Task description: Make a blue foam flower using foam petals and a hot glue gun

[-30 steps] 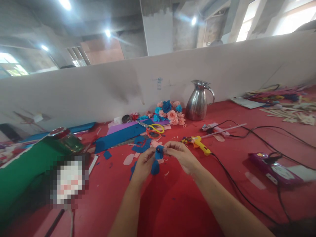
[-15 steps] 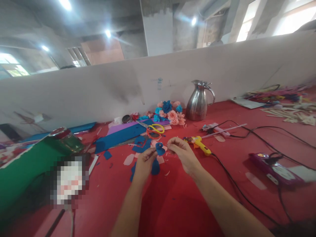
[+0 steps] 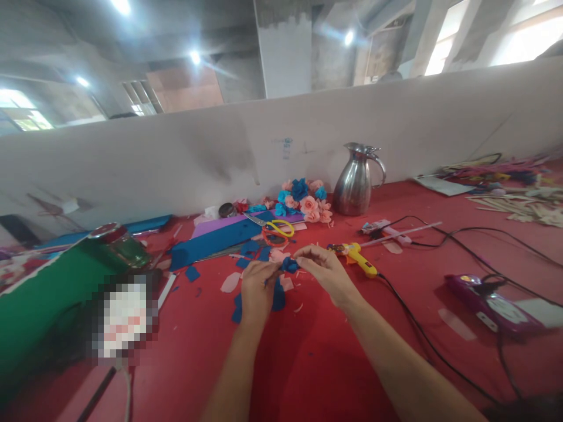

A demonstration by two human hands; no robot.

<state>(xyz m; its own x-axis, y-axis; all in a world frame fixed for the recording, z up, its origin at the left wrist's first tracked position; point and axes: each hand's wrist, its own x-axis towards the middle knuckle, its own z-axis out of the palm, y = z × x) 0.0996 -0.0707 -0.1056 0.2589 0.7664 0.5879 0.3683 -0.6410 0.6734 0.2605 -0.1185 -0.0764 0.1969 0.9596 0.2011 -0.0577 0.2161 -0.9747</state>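
A small blue paper flower [image 3: 289, 265] is between my hands, above the red table. My left hand [image 3: 258, 287] is closed on it from the left, its fingers pinched at the flower's base. From the right, my right hand [image 3: 323, 271] pinches the flower's edge between thumb and fingers. Cut blue petals [image 3: 278, 296] lie on the table just beneath, partly hidden by my left hand. Pink paper scraps [image 3: 230, 282] are scattered close by. Beyond my hands rest scissors [image 3: 277, 228] with yellow and red handles.
A yellow glue gun [image 3: 361, 261] lies right of my hands, its cord trailing forward. Behind stand a steel jug [image 3: 353, 184] and a bunch of paper flowers [image 3: 309, 206]. A purple power strip [image 3: 492, 308] is at right; a glass jar [image 3: 125, 246] and green board [image 3: 48, 310] are at left.
My right hand came off the flower, then returned to its edge. My left hand has turned the flower, which now tilts sideways. The camera view has shifted slightly.
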